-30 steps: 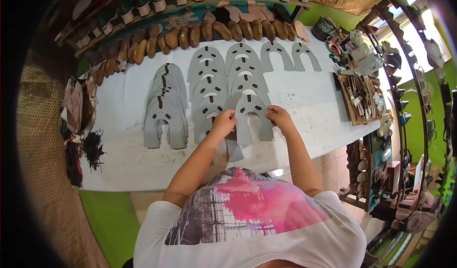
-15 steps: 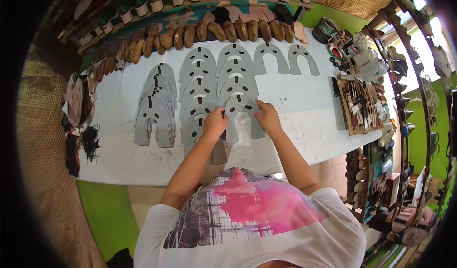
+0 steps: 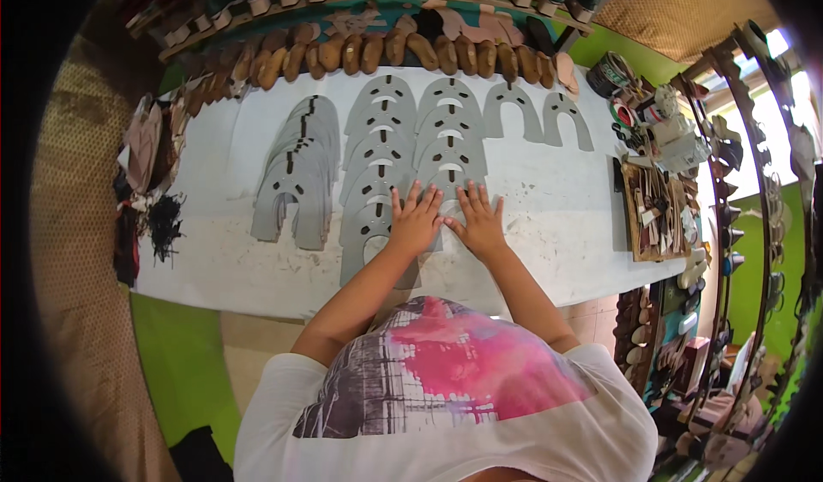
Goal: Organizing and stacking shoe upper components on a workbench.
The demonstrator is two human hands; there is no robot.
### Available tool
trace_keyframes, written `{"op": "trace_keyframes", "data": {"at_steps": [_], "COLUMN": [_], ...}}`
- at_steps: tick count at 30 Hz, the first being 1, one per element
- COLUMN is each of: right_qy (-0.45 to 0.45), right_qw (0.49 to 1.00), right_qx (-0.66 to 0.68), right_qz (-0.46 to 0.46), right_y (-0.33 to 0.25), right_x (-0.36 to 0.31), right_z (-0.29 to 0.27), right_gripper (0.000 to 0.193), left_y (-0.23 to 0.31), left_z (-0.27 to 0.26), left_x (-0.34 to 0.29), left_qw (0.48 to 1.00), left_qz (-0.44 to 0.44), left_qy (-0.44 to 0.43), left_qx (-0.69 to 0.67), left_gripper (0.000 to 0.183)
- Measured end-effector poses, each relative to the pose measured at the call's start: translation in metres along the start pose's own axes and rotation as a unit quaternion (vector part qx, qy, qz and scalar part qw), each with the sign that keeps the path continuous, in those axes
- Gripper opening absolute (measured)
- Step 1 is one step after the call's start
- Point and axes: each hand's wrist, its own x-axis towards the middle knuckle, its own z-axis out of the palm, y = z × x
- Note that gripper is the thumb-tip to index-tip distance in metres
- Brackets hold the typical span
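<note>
My left hand [image 3: 417, 223] lies palm down with its fingers spread over the nearest grey U-shaped shoe upper in the right-hand column. Beside it, my right hand [image 3: 477, 223] rests on the same piece, fingers stretched out and thumb close to the other thumb. Much of that upper is hidden beneath them. Further up the column, overlapping grey uppers [image 3: 451, 122] carry small dark patches. The column just left of it, with a similar upper [image 3: 352, 246] at its front, runs alongside my left hand. Farther left stands a fanned stack of grey uppers [image 3: 307, 173].
Two single uppers [image 3: 513, 109] lie on the white table [image 3: 549, 216] at the back right. Brown shoe lasts [image 3: 373, 53] line the far edge. At right sit a box of scraps and tools [image 3: 656, 208] and a dark tin [image 3: 609, 72]; a shoe rack [image 3: 729, 191] stands beyond.
Both hands have gone from holding the sides of the front upper to lying flat on it, fingers spread. The whole view has shifted slightly.
</note>
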Motion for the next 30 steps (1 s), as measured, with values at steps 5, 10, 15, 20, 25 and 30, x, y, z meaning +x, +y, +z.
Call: {"op": "trace_keyframes", "data": {"at_steps": [5, 10, 15, 20, 25, 30], "right_qy": [0.024, 0.054, -0.009, -0.010, 0.029, 0.035], "right_qw": [0.998, 0.971, 0.957, 0.967, 0.977, 0.949], "right_qx": [0.021, 0.217, 0.254, 0.234, 0.199, 0.313], "right_qz": [0.053, -0.083, -0.140, -0.099, -0.071, -0.008], "right_y": [-0.033, -0.106, -0.198, -0.235, -0.250, -0.257], "right_x": [0.005, 0.032, 0.053, 0.061, 0.057, 0.062], "right_z": [-0.001, 0.002, 0.014, 0.035, 0.036, 0.039], "right_gripper": [0.070, 0.047, 0.050, 0.053, 0.051, 0.048], "left_y": [-0.032, -0.107, -0.188, -0.206, -0.219, -0.231], "left_z": [-0.033, -0.086, -0.107, -0.128, -0.131, -0.133], "left_x": [-0.007, -0.033, -0.079, -0.087, -0.095, -0.095], "left_qw": [0.999, 0.966, 0.903, 0.911, 0.928, 0.929], "left_qz": [-0.026, -0.229, -0.421, -0.413, -0.368, -0.358], "left_qy": [0.018, 0.116, 0.076, -0.003, 0.053, 0.091], "left_qx": [-0.014, 0.026, 0.032, 0.009, 0.009, -0.038], "left_gripper": [0.051, 0.053, 0.052, 0.044, 0.039, 0.030]}}
